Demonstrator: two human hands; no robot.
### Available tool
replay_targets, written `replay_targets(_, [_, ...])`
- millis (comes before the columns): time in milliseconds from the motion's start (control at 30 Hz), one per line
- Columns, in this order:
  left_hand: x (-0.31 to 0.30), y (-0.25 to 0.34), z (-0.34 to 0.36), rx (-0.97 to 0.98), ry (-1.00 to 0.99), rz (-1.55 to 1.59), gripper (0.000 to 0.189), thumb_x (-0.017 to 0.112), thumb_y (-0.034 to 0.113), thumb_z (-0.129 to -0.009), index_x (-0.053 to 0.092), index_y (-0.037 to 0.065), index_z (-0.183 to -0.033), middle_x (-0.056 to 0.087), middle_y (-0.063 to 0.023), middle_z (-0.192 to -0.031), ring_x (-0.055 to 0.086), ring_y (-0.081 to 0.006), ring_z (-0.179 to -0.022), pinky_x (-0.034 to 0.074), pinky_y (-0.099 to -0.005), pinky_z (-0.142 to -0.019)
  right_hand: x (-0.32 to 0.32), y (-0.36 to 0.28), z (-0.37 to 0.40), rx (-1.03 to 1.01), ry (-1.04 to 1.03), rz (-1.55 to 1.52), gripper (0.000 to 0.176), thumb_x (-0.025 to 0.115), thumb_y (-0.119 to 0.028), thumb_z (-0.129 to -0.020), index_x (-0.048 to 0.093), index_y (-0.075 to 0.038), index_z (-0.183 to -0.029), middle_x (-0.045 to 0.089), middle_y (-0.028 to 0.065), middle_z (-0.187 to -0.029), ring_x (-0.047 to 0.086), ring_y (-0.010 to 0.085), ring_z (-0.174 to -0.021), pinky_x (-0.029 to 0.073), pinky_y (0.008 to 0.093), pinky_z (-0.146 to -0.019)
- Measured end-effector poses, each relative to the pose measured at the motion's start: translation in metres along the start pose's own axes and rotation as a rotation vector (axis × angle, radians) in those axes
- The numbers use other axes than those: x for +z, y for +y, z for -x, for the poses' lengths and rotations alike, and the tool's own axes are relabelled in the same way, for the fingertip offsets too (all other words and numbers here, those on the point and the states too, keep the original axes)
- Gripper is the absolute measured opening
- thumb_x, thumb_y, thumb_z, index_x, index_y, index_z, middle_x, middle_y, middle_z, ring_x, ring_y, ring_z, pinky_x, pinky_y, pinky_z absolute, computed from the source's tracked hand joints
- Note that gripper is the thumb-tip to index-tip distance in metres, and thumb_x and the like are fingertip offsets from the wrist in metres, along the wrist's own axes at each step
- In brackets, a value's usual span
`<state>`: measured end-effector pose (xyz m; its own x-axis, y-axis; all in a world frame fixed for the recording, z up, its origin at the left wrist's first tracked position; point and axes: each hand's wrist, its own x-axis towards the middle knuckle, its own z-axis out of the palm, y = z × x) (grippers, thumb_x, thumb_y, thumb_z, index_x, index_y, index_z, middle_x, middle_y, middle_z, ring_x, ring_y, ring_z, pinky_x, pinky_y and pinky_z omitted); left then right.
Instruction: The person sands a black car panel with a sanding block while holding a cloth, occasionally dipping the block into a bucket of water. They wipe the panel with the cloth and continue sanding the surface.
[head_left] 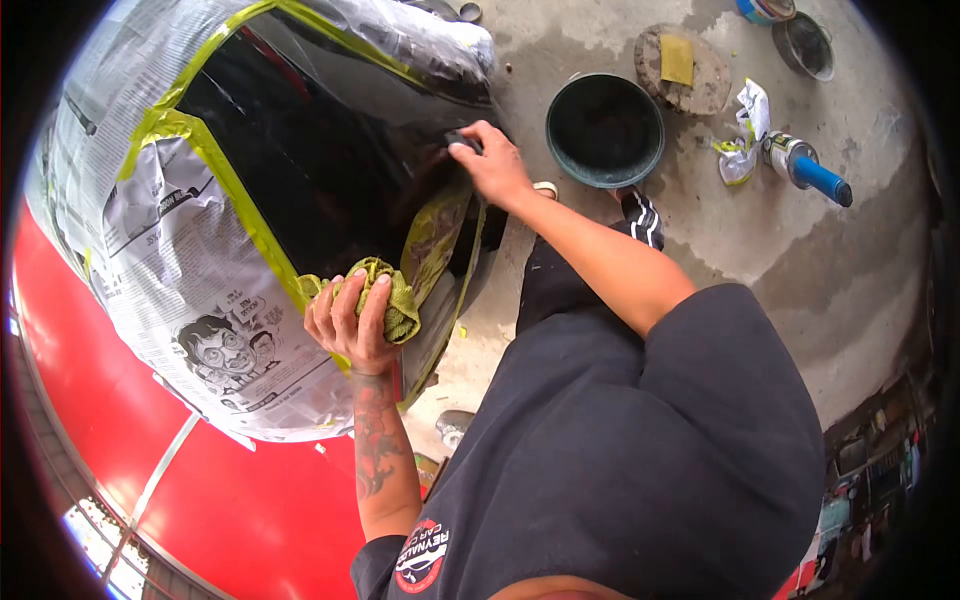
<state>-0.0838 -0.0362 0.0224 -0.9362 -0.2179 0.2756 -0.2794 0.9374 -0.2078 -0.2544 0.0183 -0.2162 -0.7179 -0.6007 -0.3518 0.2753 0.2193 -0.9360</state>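
Note:
My left hand [350, 320] grips a crumpled yellow-green cloth [385, 295] against the edge of the masked area. My right hand [492, 160] reaches forward and presses a small dark pad [462, 140] onto the glossy black panel [310, 160] of a red vehicle. Newspaper [190, 300] fixed with yellow masking tape [235, 190] frames the black panel on all sides.
A dark round basin [605, 130] stands on the concrete floor beyond my right hand. Further off lie a yellow sponge [677, 60] on a round stone, crumpled paper [745, 130], a blue-handled tool [808, 167] and a metal bowl [805, 45]. Red bodywork [230, 500] lies at lower left.

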Motion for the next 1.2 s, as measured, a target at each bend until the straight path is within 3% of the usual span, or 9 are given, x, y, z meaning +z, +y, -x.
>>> replay_targets(167, [-0.002,-0.002,0.003,0.018,-0.032,-0.015,0.024,0.077,0.028,-0.087,0.072,0.027,-0.11,0.069,0.0021,-0.118,0.064,-0.0263,-0.112,0.045,-0.047,-0.1,-0.008,-0.089,0.045,-0.444,0.028,-0.153,0.034,0.074,-0.026,-0.085,0.067,-0.006,-0.113,0.067,0.0142,-0.123,0.061,0.0337,-0.117,0.043,0.0421,-0.104])
replay_targets(233, [-0.004,-0.005,0.002,0.068,-0.052,-0.04,0.029,0.081,0.031,-0.084,0.07,0.023,-0.109,0.069,-0.0011,-0.118,0.064,-0.0281,-0.111,0.046,-0.0479,-0.099,-0.004,-0.061,0.034,-0.411,0.059,-0.127,0.035,0.074,-0.026,-0.085,0.067,-0.006,-0.114,0.067,0.0146,-0.124,0.061,0.0337,-0.118,0.044,0.0424,-0.104])
replay_targets(367, [-0.004,-0.003,-0.001,0.064,-0.033,-0.04,0.029,0.081,0.031,-0.084,0.07,0.022,-0.109,0.069,-0.0014,-0.117,0.064,-0.0281,-0.11,0.046,-0.0477,-0.099,-0.007,-0.001,-0.005,0.051,-0.051,-0.03,0.038,0.072,-0.029,-0.091,0.067,-0.004,-0.119,0.07,0.0173,-0.118,0.067,0.0318,-0.107,0.052,0.0414,-0.094])
replay_targets(567, [-0.003,-0.003,0.003,0.059,-0.021,-0.038,0.031,0.081,0.031,-0.083,0.069,0.022,-0.11,0.069,-0.0015,-0.117,0.064,-0.0285,-0.109,0.046,-0.0475,-0.099,-0.007,-0.102,0.007,-0.477,0.008,-0.19,0.038,0.074,-0.029,-0.084,0.07,-0.005,-0.114,0.069,0.0148,-0.124,0.062,0.0328,-0.122,0.042,0.0428,-0.109])
replay_targets(667, [-0.002,-0.005,0.001,0.07,-0.027,-0.039,0.031,0.081,0.031,-0.083,0.07,0.022,-0.11,0.069,-0.0017,-0.117,0.065,-0.0289,-0.109,0.046,-0.0473,-0.098,-0.005,-0.079,0.003,-0.474,0.004,-0.22,0.038,0.075,-0.028,-0.084,0.07,-0.005,-0.114,0.068,0.0145,-0.128,0.061,0.0319,-0.123,0.043,0.0425,-0.109])
replay_targets(800, [-0.003,-0.004,0.002,0.065,-0.015,-0.033,0.03,0.081,0.031,-0.083,0.07,0.022,-0.11,0.069,-0.0018,-0.117,0.065,-0.0289,-0.11,0.046,-0.0471,-0.098,-0.008,-0.013,-0.003,-0.071,-0.044,-0.216,0.041,0.077,-0.03,-0.083,0.068,-0.002,-0.113,0.072,0.0175,-0.112,0.068,0.036,-0.109,0.051,0.0436,-0.099])
replay_targets(933, [-0.001,-0.004,0.002,0.062,-0.009,-0.038,0.032,0.082,0.031,-0.082,0.07,0.022,-0.11,0.069,-0.0016,-0.118,0.065,-0.0287,-0.11,0.046,-0.0474,-0.098,0.001,-0.072,0.001,-0.454,0.061,-0.148,0.039,0.074,-0.028,-0.085,0.067,-0.005,-0.115,0.069,0.0148,-0.119,0.063,0.0341,-0.117,0.044,0.0423,-0.105])
replay_targets(1033, [-0.002,-0.003,0.001,0.057,-0.015,-0.028,0.033,0.082,0.031,-0.082,0.07,0.022,-0.111,0.07,-0.0016,-0.118,0.064,-0.0288,-0.11,0.046,-0.048,-0.098,-0.005,-0.088,0.001,-0.516,-0.029,-0.212,0.039,0.074,-0.029,-0.086,0.066,-0.005,-0.117,0.067,0.0146,-0.124,0.061,0.0329,-0.12,0.042,0.0424,-0.108])
replay_targets(1200, [-0.004,-0.004,0.004,0.052,-0.03,-0.035,0.032,0.081,0.031,-0.082,0.071,0.022,-0.111,0.069,-0.0014,-0.119,0.064,-0.0289,-0.111,0.046,-0.0484,-0.099,-0.002,-0.018,-0.009,-0.087,-0.001,-0.122,0.039,0.073,-0.032,-0.089,0.067,-0.003,-0.113,0.069,0.0202,-0.111,0.066,0.0383,-0.106,0.052,0.0455,-0.095])
